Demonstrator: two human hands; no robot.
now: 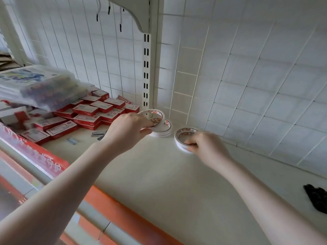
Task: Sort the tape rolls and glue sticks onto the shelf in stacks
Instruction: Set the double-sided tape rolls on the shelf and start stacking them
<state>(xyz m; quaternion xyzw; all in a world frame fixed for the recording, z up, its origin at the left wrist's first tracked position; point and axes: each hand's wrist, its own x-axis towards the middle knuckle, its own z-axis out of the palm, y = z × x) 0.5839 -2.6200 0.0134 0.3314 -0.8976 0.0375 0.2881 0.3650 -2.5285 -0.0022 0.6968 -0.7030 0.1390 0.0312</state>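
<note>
- A white tape roll [153, 116] is pinched at its near rim by the curled fingers and thumb of the left hand [126, 130]; the roll is held tilted, just above a flat stack of tape rolls [163, 130] at the back of the shelf [159, 174].
- Whether the tilted roll touches the stack beneath it cannot be told.
- A second tape roll [184, 137] is gripped at its near edge by the right hand [206, 144], fingers curled over the rim; this roll is seen lying on the shelf, just beside the stack and to its right.
- Both rolls are found close to the grid back panel [247, 76], near the slotted upright [146, 71].
- Red boxes [92, 112] are piled at the left of the shelf, with clear plastic packs [39, 85] laid over them.
- Loose grey staple strips [96, 133] are seen on the shelf between the boxes and the left hand.
- A black object [316, 197] is seen at the far right edge.
</note>
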